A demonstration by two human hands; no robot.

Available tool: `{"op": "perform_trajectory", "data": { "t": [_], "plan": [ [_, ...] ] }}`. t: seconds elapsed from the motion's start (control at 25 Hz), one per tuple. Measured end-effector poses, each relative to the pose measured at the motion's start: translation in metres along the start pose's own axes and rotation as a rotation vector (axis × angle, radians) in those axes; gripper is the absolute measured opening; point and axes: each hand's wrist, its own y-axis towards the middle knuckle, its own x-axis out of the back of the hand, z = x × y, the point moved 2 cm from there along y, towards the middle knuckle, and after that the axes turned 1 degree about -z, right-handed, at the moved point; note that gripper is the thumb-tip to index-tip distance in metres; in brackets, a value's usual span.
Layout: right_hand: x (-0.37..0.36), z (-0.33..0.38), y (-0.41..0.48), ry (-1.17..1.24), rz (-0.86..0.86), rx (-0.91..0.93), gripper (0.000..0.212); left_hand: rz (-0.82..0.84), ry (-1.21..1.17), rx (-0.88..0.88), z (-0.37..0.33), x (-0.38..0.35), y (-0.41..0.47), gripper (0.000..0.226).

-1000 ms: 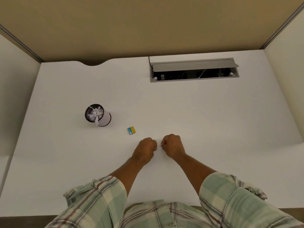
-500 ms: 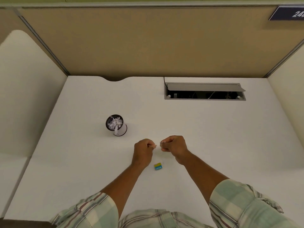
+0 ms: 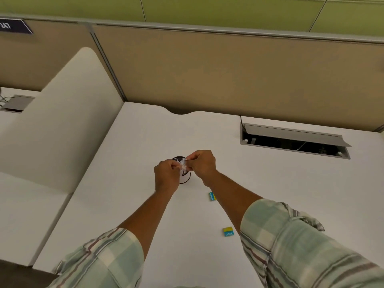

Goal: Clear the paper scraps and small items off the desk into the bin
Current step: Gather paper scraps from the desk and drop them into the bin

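Fingers (image 3: 188,163) hide bin (image 3: 184,179); erasers (image 3: 228,232) nearby.

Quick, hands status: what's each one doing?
Left hand: closed, pinching a paper scrap over the bin.
Right hand: closed, pinching the same scrap.

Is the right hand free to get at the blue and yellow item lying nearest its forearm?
Probably not yet. The right hand is pinching a paper scrap with the left hand over the bin. The blue and yellow item lies uncovered on the desk, so nothing else blocks it.
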Motion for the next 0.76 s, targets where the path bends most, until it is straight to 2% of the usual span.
{"op": "perform_trajectory", "data": {
  "t": [0.24, 0.4, 0.6, 0.76],
  "plan": [
    [-0.028, 0.003, 0.027, -0.334, 0.025, 0.083, 0.008, 0.039, 0.065, 0.044, 0.017, 0.001, 0.029, 0.015],
    [-0.033, 0.008, 0.032, -0.512, 0.044, 0.146, 0.023, 0.039, 0.086, 0.119, 0.025, 0.003, 0.036, 0.02],
    [-0.034, 0.011, 0.031, -0.494, 0.024, 0.179, 0.017, 0.04, 0.073, 0.11, 0.026, 0.003, 0.037, 0.01],
    [-0.026, 0.012, 0.029, -0.412, 0.055, 0.196, 0.019, 0.025, 0.033, 0.024, 0.021, 0.005, 0.034, 0.015]
  ]
}}
